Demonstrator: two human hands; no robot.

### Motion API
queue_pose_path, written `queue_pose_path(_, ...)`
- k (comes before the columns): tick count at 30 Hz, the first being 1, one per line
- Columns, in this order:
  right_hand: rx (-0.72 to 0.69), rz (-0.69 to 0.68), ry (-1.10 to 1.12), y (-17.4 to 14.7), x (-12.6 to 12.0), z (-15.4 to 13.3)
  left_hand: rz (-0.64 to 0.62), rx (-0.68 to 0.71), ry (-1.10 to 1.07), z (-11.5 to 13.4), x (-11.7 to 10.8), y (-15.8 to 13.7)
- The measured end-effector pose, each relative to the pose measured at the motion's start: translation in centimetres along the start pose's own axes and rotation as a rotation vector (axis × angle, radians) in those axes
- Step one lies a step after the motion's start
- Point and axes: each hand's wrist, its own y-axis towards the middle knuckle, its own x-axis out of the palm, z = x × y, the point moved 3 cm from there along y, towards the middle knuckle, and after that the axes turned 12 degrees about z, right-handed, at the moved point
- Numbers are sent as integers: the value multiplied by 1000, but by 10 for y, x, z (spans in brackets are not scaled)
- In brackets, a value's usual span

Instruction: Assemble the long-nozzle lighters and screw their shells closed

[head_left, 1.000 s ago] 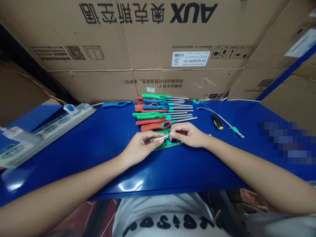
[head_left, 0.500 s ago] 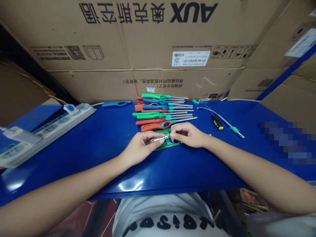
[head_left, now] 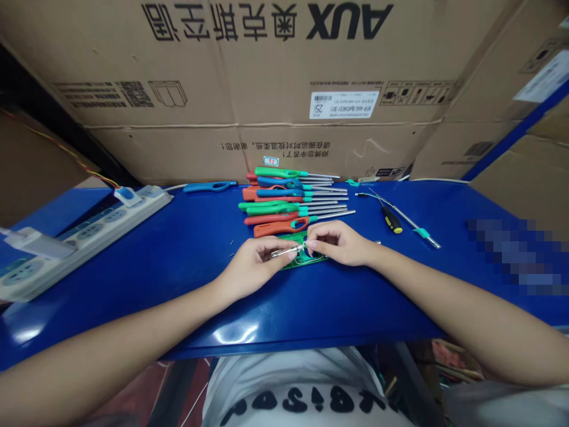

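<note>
My left hand (head_left: 255,264) is closed, with thumb and fingers pinching a slim, clear and silvery lighter part (head_left: 281,252). At that part's right end, my right hand (head_left: 340,242) is closed in a pinch. Its fingertips meet at a small pale fitting or thin wire, too small to name. Beneath both hands lies an opened green lighter shell (head_left: 299,237), partly hidden by the fingers, with a thin pale tube or wire inside it. Just beyond the hands is a stack of long-necked lighters (head_left: 280,228) in orange, red, green and blue, metal necks pointing right.
A black and yellow screwdriver (head_left: 391,219) and a loose metal lighter neck (head_left: 420,231) lie to the right. At the back left is a blue lighter shell (head_left: 208,187); a white power strip (head_left: 102,228) runs along the left. Cardboard (head_left: 200,107) walls off the back.
Both hands stay almost in place. The clear part and the fitting at its right end have shifted very slightly between the fingertips.
</note>
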Motion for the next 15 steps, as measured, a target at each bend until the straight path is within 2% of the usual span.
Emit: queue_pose_path(15,13,0,-12,1,-1,3,0,-18,3,1,0,-1)
